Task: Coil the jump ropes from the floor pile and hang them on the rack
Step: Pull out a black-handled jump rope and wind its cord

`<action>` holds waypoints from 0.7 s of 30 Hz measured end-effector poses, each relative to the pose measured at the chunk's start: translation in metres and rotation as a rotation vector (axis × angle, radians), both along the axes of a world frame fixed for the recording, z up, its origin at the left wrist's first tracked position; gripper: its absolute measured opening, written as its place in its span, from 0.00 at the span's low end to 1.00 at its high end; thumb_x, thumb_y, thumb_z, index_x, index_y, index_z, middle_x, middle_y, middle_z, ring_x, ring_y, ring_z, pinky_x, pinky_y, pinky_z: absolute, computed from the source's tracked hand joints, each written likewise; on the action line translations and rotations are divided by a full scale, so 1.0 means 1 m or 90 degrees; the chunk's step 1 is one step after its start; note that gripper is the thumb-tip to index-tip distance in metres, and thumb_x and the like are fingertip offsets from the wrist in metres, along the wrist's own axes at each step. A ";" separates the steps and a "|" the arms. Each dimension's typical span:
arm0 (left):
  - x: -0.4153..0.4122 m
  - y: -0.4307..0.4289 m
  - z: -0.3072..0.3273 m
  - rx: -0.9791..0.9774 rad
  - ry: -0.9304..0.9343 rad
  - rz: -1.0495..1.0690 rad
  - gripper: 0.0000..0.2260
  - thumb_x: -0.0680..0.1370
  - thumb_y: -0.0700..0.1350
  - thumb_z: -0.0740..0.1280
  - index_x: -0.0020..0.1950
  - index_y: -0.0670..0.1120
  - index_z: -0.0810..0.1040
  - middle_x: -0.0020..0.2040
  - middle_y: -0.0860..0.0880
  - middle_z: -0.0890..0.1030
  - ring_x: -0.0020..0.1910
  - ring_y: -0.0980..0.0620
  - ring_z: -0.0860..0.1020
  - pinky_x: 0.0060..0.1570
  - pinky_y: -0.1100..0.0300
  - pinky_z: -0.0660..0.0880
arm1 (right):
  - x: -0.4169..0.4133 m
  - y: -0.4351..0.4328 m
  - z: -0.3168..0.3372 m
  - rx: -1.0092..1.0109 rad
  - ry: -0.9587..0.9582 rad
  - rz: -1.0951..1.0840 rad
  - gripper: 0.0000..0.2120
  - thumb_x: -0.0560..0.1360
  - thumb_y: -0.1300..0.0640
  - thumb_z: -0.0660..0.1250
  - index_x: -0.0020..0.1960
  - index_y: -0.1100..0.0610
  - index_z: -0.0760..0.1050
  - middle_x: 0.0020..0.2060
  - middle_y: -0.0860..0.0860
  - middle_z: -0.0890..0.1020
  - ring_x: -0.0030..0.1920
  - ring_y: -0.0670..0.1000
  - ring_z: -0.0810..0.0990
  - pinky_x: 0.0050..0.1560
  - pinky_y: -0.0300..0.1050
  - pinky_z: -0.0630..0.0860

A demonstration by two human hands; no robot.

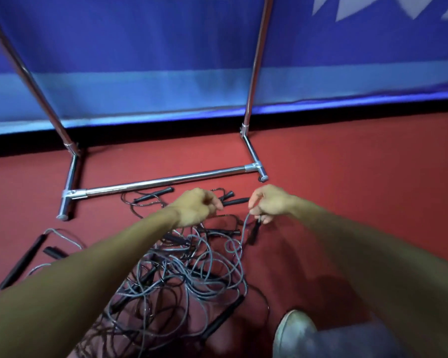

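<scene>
A tangled pile of grey jump ropes (176, 275) with black handles lies on the red floor in front of a chrome rack (166, 180). My right hand (269, 202) pinches a grey rope near its black handle (254, 232), which dangles just below the fingers. My left hand (194, 206) hovers over the pile with curled fingers, next to another black handle (234, 202); whether it holds a rope is blurred. The rack's two uprights (256, 63) rise out of view at the top.
Loose handles (23, 259) and a rope lie on the floor at the left. A blue padded wall (140, 60) runs behind the rack. My grey shoe (294, 332) stands at the lower right beside the pile.
</scene>
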State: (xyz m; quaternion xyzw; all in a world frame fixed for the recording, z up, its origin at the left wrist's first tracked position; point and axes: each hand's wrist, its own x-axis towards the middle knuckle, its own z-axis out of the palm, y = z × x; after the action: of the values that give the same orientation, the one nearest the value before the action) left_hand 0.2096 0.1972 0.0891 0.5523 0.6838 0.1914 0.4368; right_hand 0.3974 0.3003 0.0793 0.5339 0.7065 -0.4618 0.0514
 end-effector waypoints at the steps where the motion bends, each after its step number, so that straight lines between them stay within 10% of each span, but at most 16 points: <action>1: -0.001 -0.005 0.015 0.016 -0.008 0.004 0.13 0.79 0.36 0.64 0.40 0.52 0.79 0.44 0.45 0.82 0.44 0.48 0.78 0.53 0.51 0.77 | -0.004 -0.003 0.014 0.005 0.019 -0.003 0.09 0.75 0.69 0.67 0.39 0.58 0.76 0.29 0.54 0.78 0.23 0.46 0.76 0.29 0.41 0.80; 8: -0.024 -0.048 0.103 0.122 0.063 0.016 0.04 0.78 0.41 0.67 0.50 0.48 0.78 0.44 0.49 0.81 0.46 0.49 0.78 0.51 0.59 0.73 | -0.054 -0.043 0.134 0.050 0.330 -0.076 0.04 0.73 0.69 0.69 0.41 0.63 0.78 0.32 0.56 0.78 0.28 0.48 0.79 0.34 0.41 0.82; 13: -0.053 -0.087 0.168 0.222 0.182 0.034 0.15 0.77 0.46 0.70 0.63 0.46 0.75 0.49 0.50 0.82 0.48 0.52 0.80 0.48 0.63 0.73 | -0.094 -0.074 0.199 0.044 0.497 -0.105 0.04 0.72 0.68 0.71 0.40 0.65 0.76 0.31 0.58 0.78 0.27 0.49 0.80 0.35 0.43 0.83; 21: -0.089 -0.118 0.212 0.372 0.161 0.147 0.05 0.80 0.45 0.66 0.46 0.45 0.76 0.34 0.54 0.82 0.32 0.58 0.80 0.35 0.65 0.71 | -0.138 -0.111 0.246 0.041 0.670 -0.115 0.06 0.76 0.62 0.69 0.42 0.62 0.77 0.32 0.56 0.77 0.29 0.50 0.80 0.35 0.43 0.81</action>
State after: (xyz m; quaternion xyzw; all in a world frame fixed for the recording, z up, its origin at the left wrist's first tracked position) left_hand 0.1203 0.0795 0.3012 0.5924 0.7067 0.3577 0.1471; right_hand 0.2597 0.1896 0.3256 0.2898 0.6018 -0.6481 -0.3659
